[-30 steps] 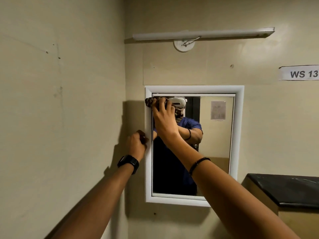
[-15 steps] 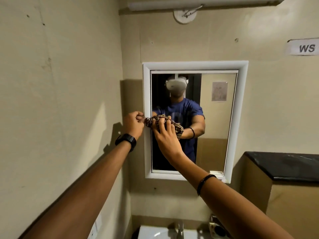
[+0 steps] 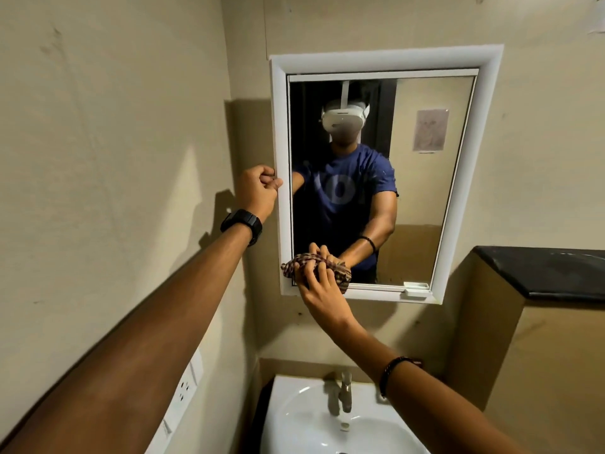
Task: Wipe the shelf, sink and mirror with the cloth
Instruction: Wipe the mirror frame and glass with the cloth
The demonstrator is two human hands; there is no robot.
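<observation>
A white-framed mirror (image 3: 465, 191) hangs on the beige wall above a white sink (image 3: 294, 417). My right hand (image 3: 322, 290) presses a bunched brown patterned cloth (image 3: 339, 271) against the glass at the mirror's lower left corner. My left hand (image 3: 258, 190), with a black watch on the wrist, is closed in a fist against the left edge of the mirror frame. A black-topped shelf (image 3: 550, 273) juts out at the right, just below mirror height.
A metal tap (image 3: 342, 391) stands at the back of the sink. A white wall socket (image 3: 183, 388) sits on the left wall beside the sink. A small white tray (image 3: 417, 288) rests on the mirror's lower right ledge.
My right hand has slid the cloth down the left side of the glass from the top to the bottom corner. The view has tilted down, bringing the sink in.
</observation>
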